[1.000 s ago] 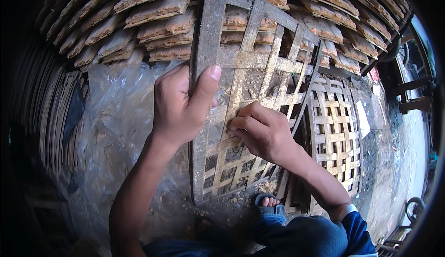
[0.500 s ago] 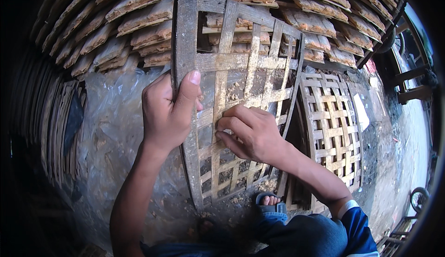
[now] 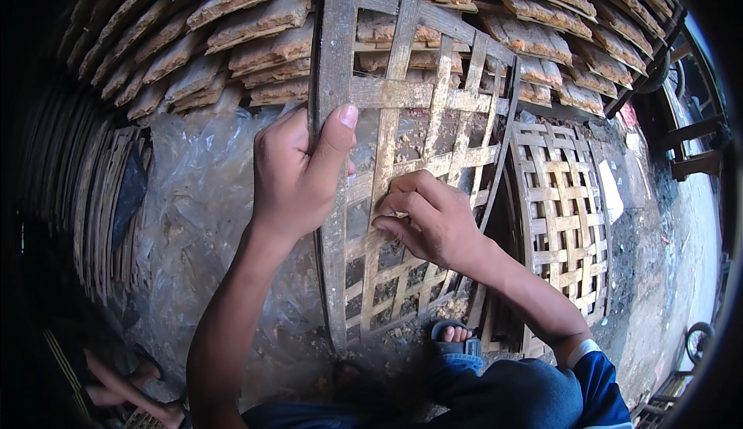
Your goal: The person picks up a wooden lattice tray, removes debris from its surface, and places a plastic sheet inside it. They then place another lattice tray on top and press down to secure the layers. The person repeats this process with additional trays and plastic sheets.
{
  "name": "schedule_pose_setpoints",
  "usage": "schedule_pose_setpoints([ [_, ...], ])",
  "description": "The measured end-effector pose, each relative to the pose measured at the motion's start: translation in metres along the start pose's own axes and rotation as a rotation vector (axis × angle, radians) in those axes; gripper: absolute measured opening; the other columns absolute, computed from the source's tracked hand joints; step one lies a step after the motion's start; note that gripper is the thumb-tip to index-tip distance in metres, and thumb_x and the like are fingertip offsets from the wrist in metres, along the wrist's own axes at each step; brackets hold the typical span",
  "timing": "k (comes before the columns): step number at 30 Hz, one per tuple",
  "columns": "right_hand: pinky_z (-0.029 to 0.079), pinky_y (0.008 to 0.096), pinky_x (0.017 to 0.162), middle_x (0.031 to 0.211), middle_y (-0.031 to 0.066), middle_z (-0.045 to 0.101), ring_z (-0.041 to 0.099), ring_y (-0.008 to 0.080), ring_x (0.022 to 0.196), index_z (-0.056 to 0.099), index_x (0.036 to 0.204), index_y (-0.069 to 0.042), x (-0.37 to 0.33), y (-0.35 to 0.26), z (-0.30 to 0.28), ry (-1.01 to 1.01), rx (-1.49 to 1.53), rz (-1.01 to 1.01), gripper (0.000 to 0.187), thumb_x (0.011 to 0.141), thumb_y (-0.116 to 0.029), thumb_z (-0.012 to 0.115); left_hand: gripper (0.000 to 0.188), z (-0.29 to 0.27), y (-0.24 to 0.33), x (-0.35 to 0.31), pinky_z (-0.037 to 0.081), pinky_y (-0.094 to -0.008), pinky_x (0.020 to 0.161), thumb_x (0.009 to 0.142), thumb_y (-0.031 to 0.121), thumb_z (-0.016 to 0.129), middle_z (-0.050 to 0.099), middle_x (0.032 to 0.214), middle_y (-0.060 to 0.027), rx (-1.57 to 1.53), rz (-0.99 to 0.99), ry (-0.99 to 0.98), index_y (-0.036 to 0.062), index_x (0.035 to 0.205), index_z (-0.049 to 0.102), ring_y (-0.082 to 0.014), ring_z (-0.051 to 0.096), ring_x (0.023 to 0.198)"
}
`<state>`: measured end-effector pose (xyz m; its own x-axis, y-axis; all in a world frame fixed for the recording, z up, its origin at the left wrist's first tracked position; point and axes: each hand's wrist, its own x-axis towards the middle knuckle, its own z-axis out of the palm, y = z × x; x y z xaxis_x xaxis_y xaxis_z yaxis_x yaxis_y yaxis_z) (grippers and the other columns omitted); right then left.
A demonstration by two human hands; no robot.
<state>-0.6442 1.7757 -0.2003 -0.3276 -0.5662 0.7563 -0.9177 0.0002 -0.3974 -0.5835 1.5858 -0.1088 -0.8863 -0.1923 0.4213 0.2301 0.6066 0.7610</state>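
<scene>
Trays (image 3: 255, 39) at the top of the view stand in sloping tiers; those seen plainly bear rough slabs (image 3: 267, 20), pale above and crusted orange-brown along the sides, too many and too overlapped for a reliable count. Lattice frame (image 3: 385, 146): one, held up in front of the person, somewhat tilted, between a crumpled clear plastic sheet (image 3: 205, 220) on the left and a second lattice panel (image 3: 569, 231) on the right. The frame has a broad, weathered grey wooden left rail (image 3: 335, 49) and flat interwoven strips, four lengthwise ones countable in its upper part, with yellowish, patchy surfaces and four-sided gaps. Hands: two. The left hand (image 3: 298, 173) is wrapped round the left rail, thumb on the front face. The right hand (image 3: 429, 216) is narrow, fingers curled and thumb drawn near them, at a lengthwise strip; whether it pinches that strip cannot be told. Crumbly bits lie on the floor (image 3: 298, 355) below. One sandalled foot (image 3: 455, 334) shows clearly under the frame. At far left, thin panels (image 3: 104, 204) stand on edge, closely packed, number not determinable. Another person's bare legs (image 3: 124, 389) appear at lower left, and one white sheet (image 3: 610, 189) lies beside the second panel
</scene>
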Motion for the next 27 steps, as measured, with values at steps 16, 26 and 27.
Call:
schedule_pose_setpoints([
  [16, 0.056, 0.0354, 0.062, 0.092, 0.0075, 0.064, 0.068, 0.0255, 0.076, 0.067, 0.095, -0.005, 0.004, 0.005, -0.013, -0.031, 0.078, -0.012, 0.023, 0.078, -0.008, 0.083, 0.039, 0.01, 0.009, -0.001, 0.048, -0.0275, 0.064, 0.108, 0.032, 0.055, 0.062, 0.072, -0.0043, 0.014, 0.032, -0.009, 0.0012, 0.085, 0.061, -0.0109, 0.062, 0.065],
  [26, 0.057, 0.0366, 0.064, 0.093, 0.0068, 0.061, 0.068, 0.027, 0.077, 0.064, 0.093, -0.006, 0.011, 0.003, -0.017, -0.142, 0.062, 0.003, 0.021, 0.079, -0.006, 0.08, 0.04, 0.005, 0.004, -0.002, 0.048, -0.0271, 0.064, 0.108, 0.033, 0.055, 0.063, 0.072, -0.0049, 0.049, 0.021, -0.019, 0.0012, 0.085, 0.062, -0.0108, 0.062, 0.064],
  [27, 0.057, 0.0367, 0.064, 0.093, 0.007, 0.061, 0.068, 0.0271, 0.078, 0.064, 0.093, -0.006, 0.011, 0.003, -0.018, -0.147, 0.047, -0.003, 0.021, 0.08, -0.007, 0.08, 0.04, 0.006, 0.003, -0.002, 0.048, -0.0271, 0.064, 0.109, 0.033, 0.055, 0.063, 0.071, -0.0048, 0.04, 0.018, -0.017, 0.0014, 0.085, 0.061, -0.0109, 0.061, 0.064],
])
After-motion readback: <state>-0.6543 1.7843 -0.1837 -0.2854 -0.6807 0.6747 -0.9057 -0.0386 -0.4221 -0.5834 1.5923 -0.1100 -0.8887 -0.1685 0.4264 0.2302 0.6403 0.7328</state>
